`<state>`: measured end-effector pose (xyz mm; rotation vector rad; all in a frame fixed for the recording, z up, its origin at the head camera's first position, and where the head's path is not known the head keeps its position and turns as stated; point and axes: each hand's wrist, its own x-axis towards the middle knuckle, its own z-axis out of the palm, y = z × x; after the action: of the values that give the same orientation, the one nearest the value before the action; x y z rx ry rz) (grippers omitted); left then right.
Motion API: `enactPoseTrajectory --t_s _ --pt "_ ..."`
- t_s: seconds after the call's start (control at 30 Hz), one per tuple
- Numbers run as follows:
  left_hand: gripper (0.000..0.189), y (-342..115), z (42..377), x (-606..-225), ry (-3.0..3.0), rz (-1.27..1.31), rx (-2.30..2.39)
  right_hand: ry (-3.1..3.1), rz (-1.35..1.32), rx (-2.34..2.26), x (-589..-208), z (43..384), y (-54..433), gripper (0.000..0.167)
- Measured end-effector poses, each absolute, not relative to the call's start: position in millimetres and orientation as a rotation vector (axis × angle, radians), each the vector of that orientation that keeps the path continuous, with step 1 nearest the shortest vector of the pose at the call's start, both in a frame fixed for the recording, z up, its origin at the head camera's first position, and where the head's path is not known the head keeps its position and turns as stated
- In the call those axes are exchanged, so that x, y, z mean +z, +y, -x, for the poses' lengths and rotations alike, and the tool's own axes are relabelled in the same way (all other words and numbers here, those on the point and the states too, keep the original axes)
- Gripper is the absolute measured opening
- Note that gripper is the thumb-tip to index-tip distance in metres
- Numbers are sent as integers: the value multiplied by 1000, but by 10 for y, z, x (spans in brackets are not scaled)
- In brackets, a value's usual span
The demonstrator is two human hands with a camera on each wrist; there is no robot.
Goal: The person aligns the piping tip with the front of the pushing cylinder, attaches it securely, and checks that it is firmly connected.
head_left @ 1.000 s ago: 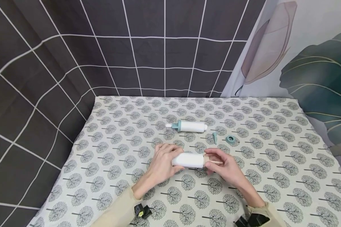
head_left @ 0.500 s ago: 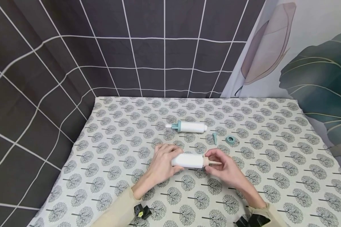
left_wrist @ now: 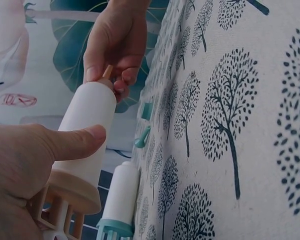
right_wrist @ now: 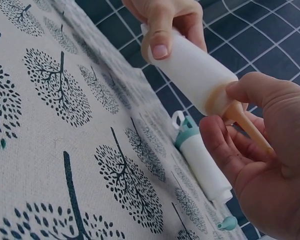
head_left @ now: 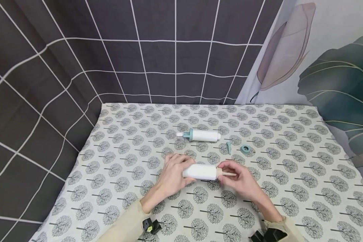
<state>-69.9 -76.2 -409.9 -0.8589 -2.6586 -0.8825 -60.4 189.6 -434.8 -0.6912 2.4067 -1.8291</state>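
Observation:
A white-barrelled icing syringe lies sideways between my two hands, close over the tabletop. My left hand grips it around the barrel at its left part. In the left wrist view the thumb lies along the white wall, just above a tan collar with an open frame behind it. At the other end my right hand pinches the tan base of the nozzle between thumb and fingers. The thin nozzle points in toward the right palm.
Beyond the hands lies a second icing syringe, white with a teal collar. To its right are a small teal cone nozzle and a teal ring cap. A tree-print cloth covers the table; a dark grid-lined curtain hangs behind.
My right thumb and fingers have shifted slightly around the nozzle's tan base, which shows more than a second ago. The left hand and the barrel stay almost still.

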Motion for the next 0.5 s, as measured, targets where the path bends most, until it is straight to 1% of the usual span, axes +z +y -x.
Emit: enactPoseTrajectory --t_s 0.5 --pt "51 -756 694 -4115 -2634 872 -833 2371 659 -1822 -4321 591 1874 25"
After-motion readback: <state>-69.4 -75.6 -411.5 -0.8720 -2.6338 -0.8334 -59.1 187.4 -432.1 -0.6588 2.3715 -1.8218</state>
